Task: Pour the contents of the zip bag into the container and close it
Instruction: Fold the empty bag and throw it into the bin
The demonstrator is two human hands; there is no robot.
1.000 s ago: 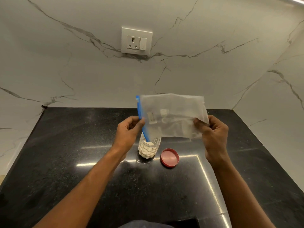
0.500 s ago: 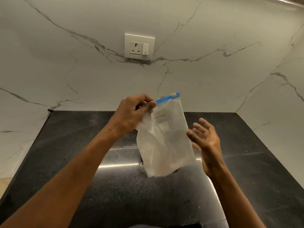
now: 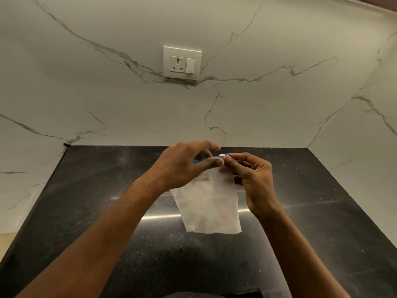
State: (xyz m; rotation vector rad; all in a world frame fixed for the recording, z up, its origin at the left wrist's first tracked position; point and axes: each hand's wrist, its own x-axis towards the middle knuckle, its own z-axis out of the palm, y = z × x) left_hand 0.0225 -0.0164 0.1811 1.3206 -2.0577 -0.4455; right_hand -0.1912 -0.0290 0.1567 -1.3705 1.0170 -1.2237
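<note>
A clear zip bag (image 3: 209,208) with a blue zip strip hangs upright above the black counter (image 3: 86,211); it looks flat and empty, with a small label near its top. My left hand (image 3: 182,166) pinches the blue strip near its middle. My right hand (image 3: 251,175) pinches the strip's right end, at the white slider. The container and its red lid are hidden from view, behind the bag and my hands.
A white marble wall rises behind and to the right of the counter, with a socket and switch plate (image 3: 182,63) above the hands. The counter's left edge drops off at the far left.
The bag went from tipped sideways over the container to hanging upright. My right hand, open half a second ago, has come up and taken hold of the zip strip's right end.
</note>
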